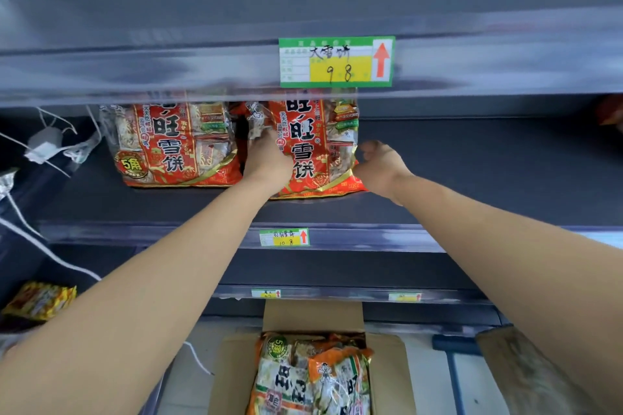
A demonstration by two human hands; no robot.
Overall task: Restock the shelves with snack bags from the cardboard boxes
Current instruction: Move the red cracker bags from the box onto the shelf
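2 hands grip 1 snack bag (310, 148) upright on the shelf (472, 165): left hand (266, 162) curled on its front, right hand (377, 165) pinching its right edge. Risk: if released while leaning, the bag may tip forward off the shelf.

Your head camera looks forward and down, close to the shelf (472, 178) at twelve o'clock, cardboard box (229, 377) at six.

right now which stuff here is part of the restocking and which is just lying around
Job: left hand, right hand, red bag they hold, second red bag beside it, shelf, cardboard box, boxed bags.
Lying about: yellow packet, white cords, price tag.
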